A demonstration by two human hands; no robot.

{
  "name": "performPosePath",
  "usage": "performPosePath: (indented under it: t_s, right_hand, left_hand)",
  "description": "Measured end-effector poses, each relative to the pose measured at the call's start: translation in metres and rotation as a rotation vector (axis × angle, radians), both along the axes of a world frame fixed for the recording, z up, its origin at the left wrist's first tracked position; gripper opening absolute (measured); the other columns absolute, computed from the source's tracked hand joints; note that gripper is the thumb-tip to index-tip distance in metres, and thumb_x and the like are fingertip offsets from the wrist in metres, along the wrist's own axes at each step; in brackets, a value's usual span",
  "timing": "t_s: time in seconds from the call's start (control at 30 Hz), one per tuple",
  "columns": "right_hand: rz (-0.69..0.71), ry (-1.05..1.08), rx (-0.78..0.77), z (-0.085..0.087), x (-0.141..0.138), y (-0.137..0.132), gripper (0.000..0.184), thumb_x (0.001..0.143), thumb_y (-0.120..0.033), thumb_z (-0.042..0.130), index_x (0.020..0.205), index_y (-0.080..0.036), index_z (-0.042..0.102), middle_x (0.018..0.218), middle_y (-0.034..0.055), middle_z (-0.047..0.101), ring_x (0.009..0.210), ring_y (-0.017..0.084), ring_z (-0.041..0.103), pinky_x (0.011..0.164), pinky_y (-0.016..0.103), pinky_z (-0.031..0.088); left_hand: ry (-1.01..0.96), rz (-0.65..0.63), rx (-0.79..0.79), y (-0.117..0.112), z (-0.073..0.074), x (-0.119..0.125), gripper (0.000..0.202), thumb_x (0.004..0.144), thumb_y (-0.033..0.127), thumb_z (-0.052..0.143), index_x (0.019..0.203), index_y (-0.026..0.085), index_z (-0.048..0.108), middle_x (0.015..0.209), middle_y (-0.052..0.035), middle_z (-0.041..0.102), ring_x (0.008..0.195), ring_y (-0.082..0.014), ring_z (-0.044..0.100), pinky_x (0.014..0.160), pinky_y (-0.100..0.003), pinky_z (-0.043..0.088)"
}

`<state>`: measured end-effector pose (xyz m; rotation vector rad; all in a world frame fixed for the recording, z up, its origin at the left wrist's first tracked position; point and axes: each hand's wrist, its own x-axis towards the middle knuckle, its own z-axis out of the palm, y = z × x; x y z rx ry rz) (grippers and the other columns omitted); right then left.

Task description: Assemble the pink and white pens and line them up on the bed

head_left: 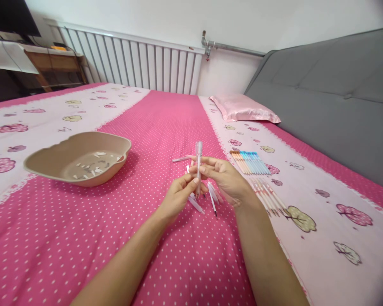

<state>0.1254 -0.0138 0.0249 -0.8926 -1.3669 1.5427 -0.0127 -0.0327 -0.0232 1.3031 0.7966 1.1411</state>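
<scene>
Upright between my two hands is a clear, pinkish pen (pixel 198 152). My left hand (pixel 180 191) pinches its lower part between thumb and fingers. Higher up, the fingers and thumb of my right hand (pixel 221 176) close around its barrel. Beneath my hands, several white pen parts (pixel 212 199) lie loosely on the pink dotted bedspread (pixel 166 114), partly hidden by my fingers. One slim pale piece (pixel 180 159) rests just beyond my left hand. To the right of my right hand is a row of pale pink pens (pixel 268 197).
A beige basin (pixel 78 159) with small white and grey scraps inside stands at the left. Orange and blue pens (pixel 250 162) lie side by side at the right. Farther back are a pink pillow (pixel 244 107), a grey headboard (pixel 325 89) and a white radiator (pixel 130 59).
</scene>
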Motion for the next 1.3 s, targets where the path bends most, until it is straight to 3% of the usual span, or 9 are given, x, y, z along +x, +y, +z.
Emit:
performPosePath:
  t_s: [0.23, 0.7, 0.9, 1.3]
  right_hand:
    - [-0.106, 0.020, -0.027, 0.004, -0.003, -0.001, 0.027, 0.065, -0.025, 0.074, 0.090, -0.017, 0.067, 0.078, 0.0037, 0.072, 0.063, 0.015, 0.064, 0.055, 0.027, 0.052]
    - [-0.145, 0.028, -0.076, 0.001, -0.006, 0.000, 0.029, 0.060, -0.019, 0.077, 0.088, -0.016, 0.069, 0.081, 0.0049, 0.073, 0.069, 0.016, 0.068, 0.064, 0.029, 0.056]
    - [-0.143, 0.011, -0.065, -0.003, -0.007, 0.001, 0.031, 0.059, -0.020, 0.078, 0.088, -0.017, 0.068, 0.074, 0.0041, 0.073, 0.068, 0.018, 0.069, 0.062, 0.031, 0.055]
    - [-0.109, -0.028, -0.030, -0.010, -0.009, 0.003, 0.037, 0.061, -0.027, 0.078, 0.094, -0.016, 0.066, 0.075, 0.0052, 0.073, 0.071, 0.020, 0.069, 0.072, 0.036, 0.053]
  left_hand:
    - [-0.029, 0.068, -0.002, 0.001, -0.001, 0.001, 0.029, 0.078, 0.042, 0.063, 0.080, 0.013, 0.066, 0.068, -0.0034, 0.063, 0.060, -0.0109, 0.053, 0.058, -0.024, 0.040]
    - [-0.098, 0.153, -0.072, 0.001, 0.000, 0.003, 0.034, 0.063, 0.041, 0.076, 0.079, 0.012, 0.066, 0.071, -0.0058, 0.070, 0.067, -0.0153, 0.065, 0.065, -0.026, 0.049]
    - [-0.068, 0.192, -0.081, 0.001, -0.002, 0.002, 0.031, 0.061, 0.037, 0.078, 0.072, 0.012, 0.064, 0.063, -0.0042, 0.067, 0.061, -0.0155, 0.065, 0.057, -0.025, 0.049]
    - [-0.065, 0.281, -0.120, 0.000, 0.004, 0.004, 0.029, 0.052, 0.029, 0.082, 0.058, 0.013, 0.058, 0.052, -0.0014, 0.063, 0.047, -0.0101, 0.057, 0.049, -0.021, 0.045]
